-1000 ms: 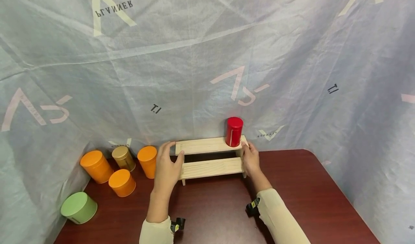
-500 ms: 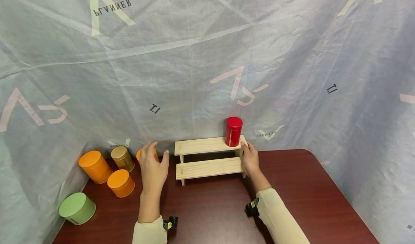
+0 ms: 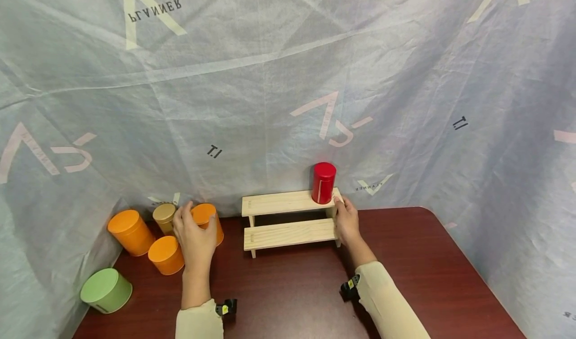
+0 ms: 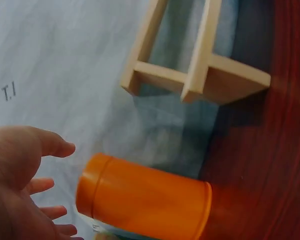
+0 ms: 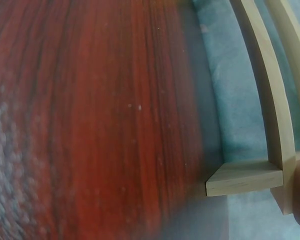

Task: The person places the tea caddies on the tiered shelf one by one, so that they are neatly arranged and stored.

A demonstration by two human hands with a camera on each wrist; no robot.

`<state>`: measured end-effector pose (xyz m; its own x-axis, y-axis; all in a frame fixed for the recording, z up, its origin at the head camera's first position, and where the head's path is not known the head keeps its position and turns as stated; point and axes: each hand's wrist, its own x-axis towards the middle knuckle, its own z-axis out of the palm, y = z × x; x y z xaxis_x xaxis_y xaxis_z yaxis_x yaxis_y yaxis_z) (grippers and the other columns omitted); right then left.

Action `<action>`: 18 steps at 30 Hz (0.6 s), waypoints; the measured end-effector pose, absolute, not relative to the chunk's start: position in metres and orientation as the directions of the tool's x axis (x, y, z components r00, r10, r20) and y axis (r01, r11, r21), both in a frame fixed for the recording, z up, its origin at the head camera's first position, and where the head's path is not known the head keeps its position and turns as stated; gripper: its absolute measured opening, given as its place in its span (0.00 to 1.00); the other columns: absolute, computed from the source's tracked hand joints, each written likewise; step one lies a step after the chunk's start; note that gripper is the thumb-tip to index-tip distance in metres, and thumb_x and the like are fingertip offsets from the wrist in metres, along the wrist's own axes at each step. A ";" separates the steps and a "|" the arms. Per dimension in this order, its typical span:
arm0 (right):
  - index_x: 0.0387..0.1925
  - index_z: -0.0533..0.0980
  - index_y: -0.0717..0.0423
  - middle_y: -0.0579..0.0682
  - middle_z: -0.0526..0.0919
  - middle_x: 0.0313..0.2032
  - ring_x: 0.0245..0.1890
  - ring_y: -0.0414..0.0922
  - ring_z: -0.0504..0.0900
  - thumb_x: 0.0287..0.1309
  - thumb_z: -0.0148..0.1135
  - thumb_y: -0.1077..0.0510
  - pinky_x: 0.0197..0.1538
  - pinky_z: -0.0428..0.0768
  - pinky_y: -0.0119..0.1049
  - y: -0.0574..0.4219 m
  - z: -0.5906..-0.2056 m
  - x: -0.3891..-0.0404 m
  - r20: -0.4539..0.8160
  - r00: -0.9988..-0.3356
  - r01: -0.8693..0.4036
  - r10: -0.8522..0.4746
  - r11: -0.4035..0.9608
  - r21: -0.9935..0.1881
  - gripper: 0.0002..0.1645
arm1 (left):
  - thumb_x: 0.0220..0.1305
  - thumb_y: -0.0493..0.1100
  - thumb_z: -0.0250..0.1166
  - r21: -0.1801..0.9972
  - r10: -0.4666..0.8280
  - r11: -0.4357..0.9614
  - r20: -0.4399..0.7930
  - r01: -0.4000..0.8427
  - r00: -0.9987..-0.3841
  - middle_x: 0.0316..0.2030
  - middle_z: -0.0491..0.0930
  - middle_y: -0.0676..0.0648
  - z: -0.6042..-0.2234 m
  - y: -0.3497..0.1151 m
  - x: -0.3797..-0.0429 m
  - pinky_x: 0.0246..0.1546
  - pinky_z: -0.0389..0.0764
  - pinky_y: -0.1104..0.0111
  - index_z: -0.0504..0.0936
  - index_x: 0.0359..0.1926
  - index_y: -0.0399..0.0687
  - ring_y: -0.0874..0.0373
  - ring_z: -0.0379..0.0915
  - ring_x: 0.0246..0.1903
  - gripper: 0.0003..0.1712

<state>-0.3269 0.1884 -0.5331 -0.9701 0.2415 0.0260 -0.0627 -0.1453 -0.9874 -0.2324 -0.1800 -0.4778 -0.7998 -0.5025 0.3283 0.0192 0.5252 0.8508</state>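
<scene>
The rack is matt wood, the table glossy wood-grain; the tin looks smooth metal, the sheet creased cloth.

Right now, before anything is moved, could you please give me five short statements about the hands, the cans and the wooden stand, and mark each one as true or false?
1. The red can stands on the upper board of the wooden stand. True.
2. The left hand holds the green can. False: the left hand is open and holds nothing; it is near an orange can.
3. The right hand grips the right end of the wooden stand. True.
4. The green can is on the lower board of the wooden stand. False: it stands on the table, at the left.
5. In the head view, the left hand hides part of the gold can. True.
</scene>
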 end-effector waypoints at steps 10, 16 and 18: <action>0.69 0.73 0.62 0.39 0.65 0.17 0.15 0.35 0.63 0.82 0.52 0.49 0.21 0.64 0.27 0.189 -0.535 -0.328 -0.013 -0.972 -0.028 0.234 -0.171 -0.985 0.26 | 0.75 0.44 0.66 0.858 -0.475 0.511 0.237 -0.046 -0.847 0.81 0.47 0.32 -0.497 -0.190 -0.241 0.72 0.61 0.30 0.53 0.83 0.44 0.29 0.47 0.79 0.45; 0.69 0.74 0.60 0.40 0.66 0.18 0.16 0.35 0.63 0.82 0.51 0.49 0.22 0.65 0.28 0.190 -0.537 -0.329 -0.010 -0.971 -0.025 0.237 -0.145 -0.989 0.26 | 0.73 0.45 0.67 0.891 -0.468 0.450 0.180 -0.058 -0.865 0.82 0.44 0.30 -0.501 -0.194 -0.243 0.74 0.59 0.29 0.42 0.86 0.47 0.27 0.48 0.79 0.54; 0.66 0.75 0.60 0.39 0.65 0.16 0.15 0.34 0.62 0.82 0.52 0.49 0.20 0.63 0.27 0.190 -0.536 -0.329 0.006 -0.970 -0.040 0.243 -0.135 -0.990 0.24 | 0.72 0.45 0.68 0.899 -0.469 0.431 0.149 -0.078 -0.871 0.82 0.43 0.30 -0.501 -0.195 -0.244 0.75 0.58 0.29 0.38 0.86 0.49 0.27 0.48 0.79 0.57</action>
<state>-0.3293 0.1895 -0.5359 -0.9701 0.2427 0.0057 -0.0396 -0.1351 -0.9900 -0.2442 -0.1952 -0.5014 -0.8705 -0.4690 0.1489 -0.0782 0.4306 0.8991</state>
